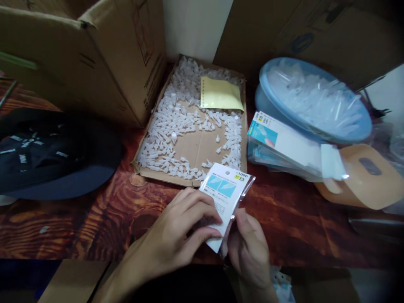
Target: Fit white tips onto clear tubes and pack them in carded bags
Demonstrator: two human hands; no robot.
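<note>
Gripping a white printed card (222,198) in the left hand (186,223), with thumb and fingertips pressed across its face, at the near side of a shallow cardboard tray (192,145) on a wood-patterned tabletop (91,229). Tilted, with hang hole and price mark toward the tray's near rim, and edged on the right by a clear plastic sleeve (246,189). Pictured alongside, a right hand (251,244) curled at the sleeve's lower edge, with fingertips partly hidden; impossible to tell how firmly closed. In the tray, a scatter of small tapered white plastic pieces (160,132), partly under a yellow punched sheet (221,94) at the far right; to the tray's right, a stack of packaged cards (292,139) and a blue basin (264,103); to its left, a dark cap (59,155). Best handled, in all likelihood, with light, even pressure: keep the card flat, steady the film at its edge rather than tugging, and line up card and sleeve squarely to spare the corners a crease. Keep both hands clear of the tray's near rim, to avoid knocking loose pieces out.
</note>
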